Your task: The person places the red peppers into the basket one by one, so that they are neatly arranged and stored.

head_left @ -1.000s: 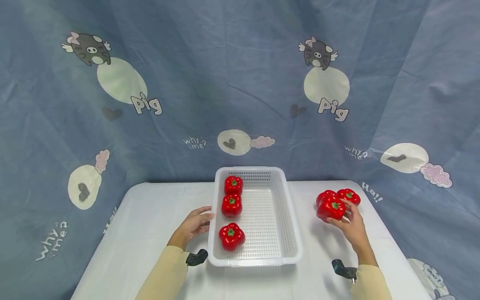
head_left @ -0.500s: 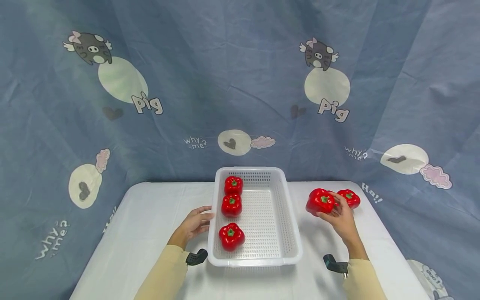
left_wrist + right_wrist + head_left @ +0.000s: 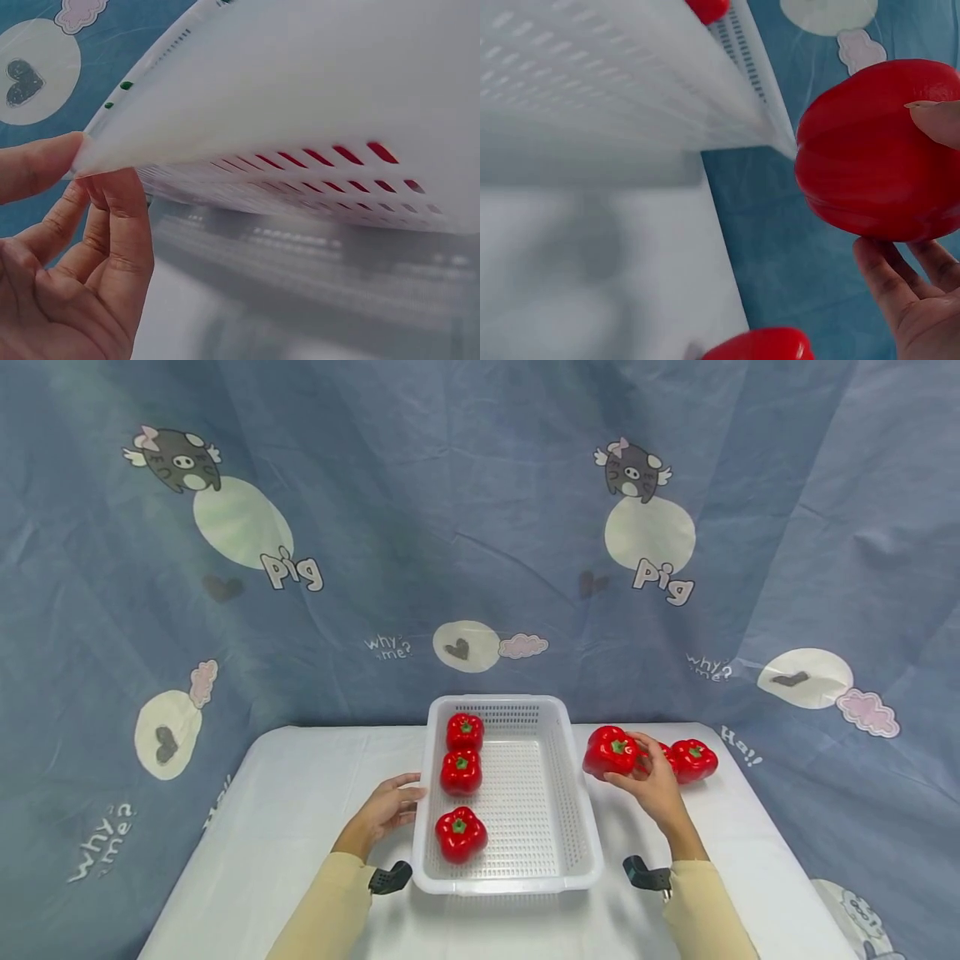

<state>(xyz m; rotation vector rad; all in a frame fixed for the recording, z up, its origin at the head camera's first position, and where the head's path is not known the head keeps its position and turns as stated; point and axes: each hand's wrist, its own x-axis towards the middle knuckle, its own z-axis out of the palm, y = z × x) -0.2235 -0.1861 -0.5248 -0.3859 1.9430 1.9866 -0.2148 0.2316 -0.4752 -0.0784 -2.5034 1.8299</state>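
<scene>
My right hand (image 3: 654, 781) grips a red bell pepper (image 3: 611, 752) with a green stem, just right of the white basket (image 3: 583, 827). In the right wrist view the thumb lies on one side of that bell pepper (image 3: 877, 150) and the fingertips on the other, above the table. My left hand (image 3: 390, 806) is at the basket's left rim; the left wrist view shows thumb and fingers (image 3: 124, 195) pinching the rim. Inside the basket, three red bell peppers stand in a column along the left side: a far one (image 3: 465, 732), a middle one (image 3: 461, 772) and a near one (image 3: 461, 835).
Two more red bell peppers lie on the white table (image 3: 315, 793) at the right: one (image 3: 694, 760) in plain sight, the other (image 3: 666, 758) partly behind the right hand. A blue patterned curtain (image 3: 337, 527) hangs behind the table.
My right hand has moved left with its bell pepper, away from the two others on the table and up to the basket's right side. The left hand stays at the rim.
</scene>
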